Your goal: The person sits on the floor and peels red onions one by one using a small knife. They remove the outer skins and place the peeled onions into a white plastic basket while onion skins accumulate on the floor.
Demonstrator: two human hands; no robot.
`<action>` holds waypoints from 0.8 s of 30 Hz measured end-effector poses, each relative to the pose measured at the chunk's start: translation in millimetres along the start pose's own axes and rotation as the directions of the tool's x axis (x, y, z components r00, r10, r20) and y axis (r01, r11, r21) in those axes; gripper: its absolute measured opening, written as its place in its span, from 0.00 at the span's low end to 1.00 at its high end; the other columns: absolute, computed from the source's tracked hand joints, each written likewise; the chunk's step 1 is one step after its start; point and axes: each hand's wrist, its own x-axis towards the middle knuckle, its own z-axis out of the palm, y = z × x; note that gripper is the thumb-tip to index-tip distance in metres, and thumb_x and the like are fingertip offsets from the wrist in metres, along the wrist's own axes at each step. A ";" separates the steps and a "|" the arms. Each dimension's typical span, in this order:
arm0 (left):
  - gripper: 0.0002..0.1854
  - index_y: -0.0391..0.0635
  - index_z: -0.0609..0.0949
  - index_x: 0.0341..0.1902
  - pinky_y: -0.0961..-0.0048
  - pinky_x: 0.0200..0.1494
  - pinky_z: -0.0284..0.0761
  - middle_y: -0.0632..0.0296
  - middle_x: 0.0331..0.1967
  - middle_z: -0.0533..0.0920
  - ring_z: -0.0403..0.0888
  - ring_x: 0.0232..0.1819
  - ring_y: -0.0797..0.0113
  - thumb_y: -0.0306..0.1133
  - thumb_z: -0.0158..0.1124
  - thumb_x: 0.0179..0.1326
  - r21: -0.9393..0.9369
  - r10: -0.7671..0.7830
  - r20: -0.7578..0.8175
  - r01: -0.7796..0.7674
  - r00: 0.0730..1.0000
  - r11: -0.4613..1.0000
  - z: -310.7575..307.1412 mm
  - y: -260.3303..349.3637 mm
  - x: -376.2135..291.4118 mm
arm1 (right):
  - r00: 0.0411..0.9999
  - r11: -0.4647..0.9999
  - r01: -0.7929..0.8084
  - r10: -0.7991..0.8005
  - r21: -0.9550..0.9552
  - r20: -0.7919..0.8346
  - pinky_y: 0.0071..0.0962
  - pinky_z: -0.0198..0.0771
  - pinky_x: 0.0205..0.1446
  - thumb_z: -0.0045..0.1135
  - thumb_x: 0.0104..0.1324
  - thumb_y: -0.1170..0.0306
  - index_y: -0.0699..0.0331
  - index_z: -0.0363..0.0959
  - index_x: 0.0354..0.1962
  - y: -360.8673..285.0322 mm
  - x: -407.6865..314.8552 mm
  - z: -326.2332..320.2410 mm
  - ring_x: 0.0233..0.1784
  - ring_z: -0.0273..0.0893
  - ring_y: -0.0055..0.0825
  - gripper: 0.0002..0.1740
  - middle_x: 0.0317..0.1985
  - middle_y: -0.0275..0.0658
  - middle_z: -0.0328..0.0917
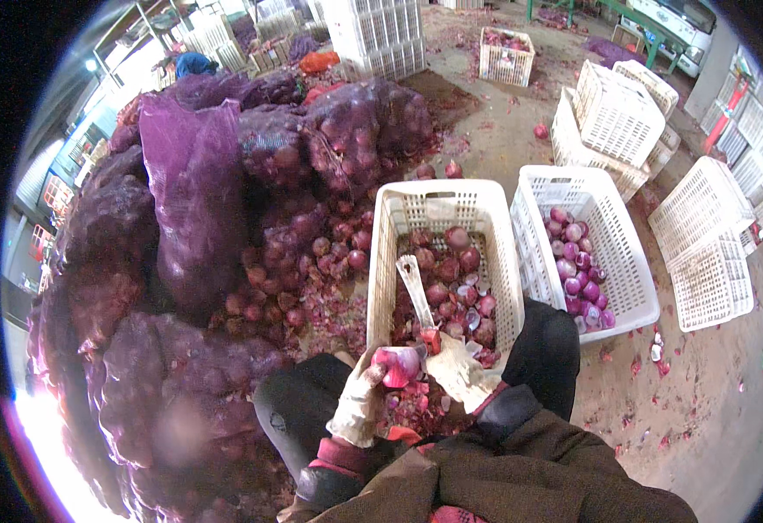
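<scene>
Between my knees, my gloved left hand point(359, 399) grips a partly peeled red onion point(397, 366), its loose pink skin hanging down. My gloved right hand point(458, 372) is closed round the red handle of a knife point(416, 293), whose broad, pale blade points away over the crate. Onion and knife hand are close together; whether they touch I cannot tell. Just beyond is a white plastic crate point(380, 261) holding unpeeled red onions point(446, 268) and cut pieces. To its right, another white crate point(623, 274) holds peeled purple onions point(580, 271).
Purple mesh sacks of onions point(192, 209) pile up on the left, with loose onions point(335, 252) spilling beside the crate. Stacked white crates stand at the right point(701, 242) and far back point(381, 39). Onion skins point(662, 366) litter the concrete floor. A vehicle point(675, 26) is parked at upper right.
</scene>
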 end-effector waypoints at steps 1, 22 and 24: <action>0.30 0.38 0.63 0.66 0.67 0.59 0.70 0.53 0.54 0.75 0.74 0.56 0.61 0.36 0.56 0.63 0.088 0.026 -0.122 -0.016 0.992 0.996 -8.0 -6.8 -1.8 | 0.999 1.000 -0.018 0.019 0.021 -0.033 0.35 0.71 0.45 0.50 0.53 0.72 0.65 0.73 0.42 -6.8 -9.4 -0.8 0.45 0.78 0.44 0.17 0.38 0.52 0.79; 0.35 0.34 0.69 0.61 0.58 0.57 0.73 0.51 0.53 0.77 0.76 0.54 0.56 0.53 0.56 0.61 -0.341 0.090 -0.034 -0.096 0.995 0.935 -41.3 -22.7 -4.2 | 0.989 0.976 0.006 -0.038 -0.216 -0.144 0.31 0.73 0.38 0.61 0.52 0.62 0.64 0.73 0.38 -12.9 10.1 -30.0 0.35 0.79 0.32 0.18 0.30 0.41 0.78; 0.36 0.34 0.69 0.61 0.60 0.57 0.73 0.51 0.53 0.77 0.76 0.53 0.58 0.54 0.58 0.60 -0.230 0.069 -0.090 -0.088 0.994 0.969 -47.1 -24.8 -2.3 | 0.997 0.993 -0.016 0.006 -0.121 -0.077 0.30 0.73 0.42 0.62 0.51 0.62 0.64 0.73 0.40 -31.3 1.0 -34.0 0.38 0.79 0.32 0.20 0.32 0.42 0.79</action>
